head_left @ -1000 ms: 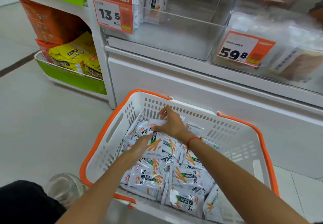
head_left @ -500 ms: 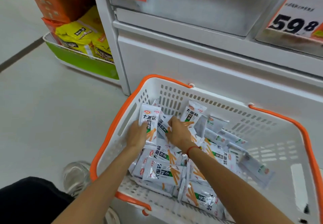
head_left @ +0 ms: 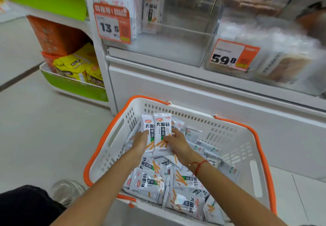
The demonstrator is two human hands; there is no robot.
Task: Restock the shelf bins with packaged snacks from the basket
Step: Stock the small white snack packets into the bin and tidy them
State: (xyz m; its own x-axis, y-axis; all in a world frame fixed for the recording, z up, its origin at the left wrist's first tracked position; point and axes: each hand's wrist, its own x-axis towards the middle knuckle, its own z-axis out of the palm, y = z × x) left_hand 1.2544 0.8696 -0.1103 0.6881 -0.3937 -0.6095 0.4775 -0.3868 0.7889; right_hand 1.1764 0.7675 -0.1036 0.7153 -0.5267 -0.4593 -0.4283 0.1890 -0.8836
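A white basket with an orange rim (head_left: pixel 254 155) stands on the floor before the shelf, holding several white snack packets (head_left: pixel 185 180). Both hands hold a small upright stack of these packets (head_left: pixel 161 129) above the pile. My left hand (head_left: pixel 140 142) grips the stack's left side. My right hand (head_left: pixel 176 142) pinches its right side, a red string on the wrist. Above, a clear shelf bin (head_left: pixel 176 37) with a 13.5 price tag (head_left: pixel 112 25) holds a few of the same packets (head_left: pixel 151 9) at its left; the rest of it looks bare.
A second clear bin (head_left: pixel 282 58) with a 59.8 tag (head_left: pixel 232 54) sits to the right, full of wrapped goods. A green side rack (head_left: pixel 74 84) at left carries yellow bags (head_left: pixel 77 67) and orange boxes (head_left: pixel 53 35). My shoe (head_left: pixel 68 191) rests on the tiled floor beside the basket.
My hands gathered packets from the pile, squared them into an upright stack and raised it slightly. My view tilted back up, bringing the shelf bins into sight.
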